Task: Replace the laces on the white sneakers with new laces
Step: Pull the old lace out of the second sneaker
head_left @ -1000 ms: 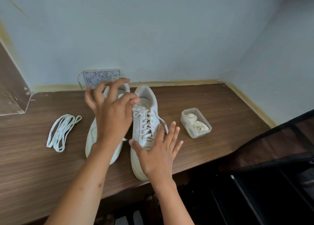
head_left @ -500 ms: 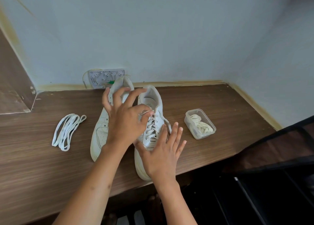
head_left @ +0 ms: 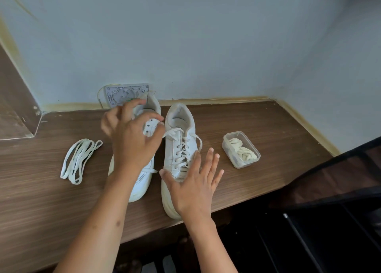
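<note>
wood-grain tabletop (head_left: pixel 257 140) carries everything, and you have it laid out so both hands reach each piece without stretching. your two white sneakers sit side by side with heels toward the wall, toes toward you. the right sneaker (head_left: pixel 180 149) is fully laced, and your right hand (head_left: pixel 191 182) lies flat over its toe end with fingers spread and straight, gripping nothing; i judge it is there to pin the shoe down while the lace is pulled. your left hand (head_left: pixel 132 142) hovers over the left sneaker (head_left: pixel 144 175), which shows bare eyelets near its collar and only a bit of lace lower down, so it looks mostly unlaced. thumb and forefinger of that hand curl together just at the loose end of the old lace (head_left: pixel 177 135) at the top of the right sneaker, but whether they have pinched it i cannot tell. well outside your left hand, a loose bundle of flat white laces (head_left: pixel 79 161) lies on the wood. just beyond your right fingertips, a small clear container (head_left: pixel 240 150) holds another coiled pair of laces, lid off and ready to take from. behind the heels, a grey wall plate (head_left: pixel 125 93) leans at the wall.
</note>
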Available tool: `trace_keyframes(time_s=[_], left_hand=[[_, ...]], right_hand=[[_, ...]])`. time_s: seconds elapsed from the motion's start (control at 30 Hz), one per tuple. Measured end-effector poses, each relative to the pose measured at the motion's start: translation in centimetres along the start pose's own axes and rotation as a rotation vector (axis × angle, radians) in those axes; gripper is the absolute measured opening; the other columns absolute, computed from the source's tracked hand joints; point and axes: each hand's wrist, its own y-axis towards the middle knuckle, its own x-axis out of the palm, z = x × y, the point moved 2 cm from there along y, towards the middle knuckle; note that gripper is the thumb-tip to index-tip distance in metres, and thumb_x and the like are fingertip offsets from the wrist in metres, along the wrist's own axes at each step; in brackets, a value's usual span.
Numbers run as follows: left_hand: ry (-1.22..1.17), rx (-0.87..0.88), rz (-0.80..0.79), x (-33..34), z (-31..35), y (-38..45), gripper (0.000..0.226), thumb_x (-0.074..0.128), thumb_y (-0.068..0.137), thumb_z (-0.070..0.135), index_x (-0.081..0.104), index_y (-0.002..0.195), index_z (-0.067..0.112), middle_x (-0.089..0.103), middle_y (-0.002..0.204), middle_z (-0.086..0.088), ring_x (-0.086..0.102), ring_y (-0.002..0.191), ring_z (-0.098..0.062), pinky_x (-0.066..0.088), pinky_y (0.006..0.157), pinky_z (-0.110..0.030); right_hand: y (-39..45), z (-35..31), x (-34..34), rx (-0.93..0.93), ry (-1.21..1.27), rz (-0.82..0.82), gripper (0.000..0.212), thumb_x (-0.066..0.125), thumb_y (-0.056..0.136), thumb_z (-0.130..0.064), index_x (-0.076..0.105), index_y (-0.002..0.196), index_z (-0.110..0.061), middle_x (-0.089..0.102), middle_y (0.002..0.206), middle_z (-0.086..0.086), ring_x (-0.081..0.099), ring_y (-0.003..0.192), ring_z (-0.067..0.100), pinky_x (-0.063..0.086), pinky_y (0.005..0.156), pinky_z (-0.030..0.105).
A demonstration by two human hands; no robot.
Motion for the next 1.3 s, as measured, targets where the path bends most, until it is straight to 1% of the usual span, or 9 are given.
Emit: trace_keyframes(time_s=[0.2, 0.33, 0.5, 0.63, 0.77, 0.93, 1.0, 1.1, 1.3], left_hand=[[0.153, 0.204, -0.03, 2.2, 1.8, -1.4, 0.012, 0.072, 0.085, 0.046, 0.078, 0.087, 0.035, 0.061, 0.128, 0.011, 0.039, 0.124, -0.026, 0.017, 0.112, -0.058], [0.092, 0.273, 0.152, 1.7, 2.1, -1.5, 0.007, 0.073, 0.086, 0.031, 0.077, 0.079, 0.032, 0.067, 0.115, 0.014, 0.045, 0.116, -0.024, 0.024, 0.108, -0.059], [-0.147, -0.037, 0.482, -0.6, 1.3, -0.5, 0.012, 0.068, 0.092, 0.033, 0.075, 0.087, 0.025, 0.064, 0.109, 0.003, 0.049, 0.106, -0.028, 0.034, 0.095, -0.047], [-0.168, -0.23, 0.436, -1.0, 0.2, -0.1, 0.013, 0.066, 0.088, 0.033, 0.073, 0.096, 0.024, 0.059, 0.123, 0.005, 0.045, 0.115, -0.027, 0.03, 0.096, -0.037], [0.035, 0.063, 0.227, -0.1, 0.8, 0.0, 0.024, 0.065, 0.09, 0.038, 0.07, 0.114, 0.036, 0.051, 0.141, 0.005, 0.036, 0.125, -0.029, 0.026, 0.104, -0.048], [0.154, 0.19, -0.06, 2.7, 1.4, -1.5, 0.015, 0.064, 0.09, 0.045, 0.077, 0.095, 0.038, 0.051, 0.144, 0.007, 0.029, 0.134, -0.03, 0.015, 0.112, -0.06], [0.159, 0.217, 0.003, 2.6, 1.2, -1.5, 0.004, 0.075, 0.085, 0.033, 0.077, 0.086, 0.036, 0.06, 0.132, 0.01, 0.037, 0.13, -0.028, 0.016, 0.111, -0.061], [0.144, 0.217, 0.181, 1.7, 1.4, -1.2, 0.012, 0.078, 0.081, 0.022, 0.075, 0.079, 0.033, 0.066, 0.117, 0.014, 0.046, 0.12, -0.024, 0.023, 0.107, -0.062], [0.108, 0.097, 0.375, 1.2, 0.9, -1.4, 0.008, 0.077, 0.083, 0.022, 0.076, 0.079, 0.03, 0.068, 0.106, 0.012, 0.051, 0.111, -0.023, 0.03, 0.103, -0.062]], right_hand=[[-0.1, -0.1, -0.1, -0.011, 0.006, 0.008, 0.102, 0.04, 0.086, -0.076, -0.004, 0.156, -0.017, -0.032, 0.158, 0.005, -0.044, 0.138, 0.017, -0.027, 0.113, 0.044], [-0.1, -0.1, -0.1, -0.014, 0.012, 0.017, 0.102, 0.041, 0.086, -0.076, -0.002, 0.156, -0.017, -0.031, 0.159, 0.005, -0.043, 0.138, 0.018, -0.027, 0.113, 0.043], [-0.1, 0.0, -0.1, -0.003, -0.009, -0.004, 0.102, 0.038, 0.086, -0.078, -0.004, 0.157, -0.017, -0.031, 0.158, 0.006, -0.043, 0.138, 0.018, -0.026, 0.115, 0.045], [-0.1, 0.0, -0.2, -0.001, -0.003, -0.001, 0.102, 0.039, 0.086, -0.077, -0.003, 0.157, -0.017, -0.031, 0.159, 0.006, -0.043, 0.138, 0.019, -0.026, 0.114, 0.044], [-0.1, -0.1, -0.1, -0.007, -0.018, 0.0, 0.102, 0.039, 0.086, -0.077, -0.003, 0.156, -0.016, -0.031, 0.158, 0.006, -0.043, 0.138, 0.019, -0.026, 0.114, 0.045], [-0.1, -0.2, -0.1, -0.014, -0.04, 0.011, 0.1, 0.037, 0.087, -0.077, -0.002, 0.156, -0.015, -0.034, 0.157, 0.006, -0.045, 0.137, 0.018, -0.027, 0.114, 0.045], [-0.1, -0.2, -0.1, -0.012, -0.048, 0.006, 0.1, 0.036, 0.087, -0.077, -0.003, 0.156, -0.015, -0.034, 0.157, 0.006, -0.045, 0.137, 0.018, -0.027, 0.114, 0.045], [-0.1, -0.2, -0.1, -0.006, -0.047, 0.0, 0.101, 0.036, 0.087, -0.077, -0.004, 0.156, -0.016, -0.032, 0.158, 0.007, -0.044, 0.138, 0.019, -0.026, 0.114, 0.044], [-0.2, -0.5, 0.0, -0.031, 0.002, -0.018, 0.101, 0.039, 0.086, -0.078, -0.004, 0.156, -0.02, -0.032, 0.158, 0.005, -0.045, 0.137, 0.017, -0.026, 0.114, 0.044]])
